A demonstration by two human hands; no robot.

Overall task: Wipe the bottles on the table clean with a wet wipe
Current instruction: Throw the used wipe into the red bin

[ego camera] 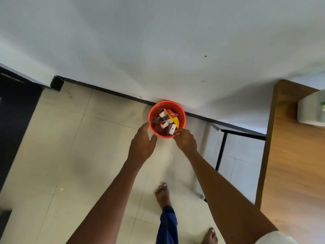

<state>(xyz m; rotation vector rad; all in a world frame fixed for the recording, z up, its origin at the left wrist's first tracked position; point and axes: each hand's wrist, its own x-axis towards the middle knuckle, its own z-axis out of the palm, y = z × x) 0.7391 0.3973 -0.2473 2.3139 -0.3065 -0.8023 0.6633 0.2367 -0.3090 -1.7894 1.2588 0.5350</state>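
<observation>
No bottle is in view. A red bin stands on the floor against the wall, holding several wrappers in red, yellow and white. My left hand hovers at the bin's left front rim with its fingers spread and nothing in it. My right hand is at the bin's right front rim. Its curled fingertips pinch the edge of a small white wrapper piece that hangs just inside the bin.
The wooden table runs along the right edge, with a white container on it and black metal legs beside the bin. My bare feet stand on pale floor tiles. A dark doorway lies at the far left.
</observation>
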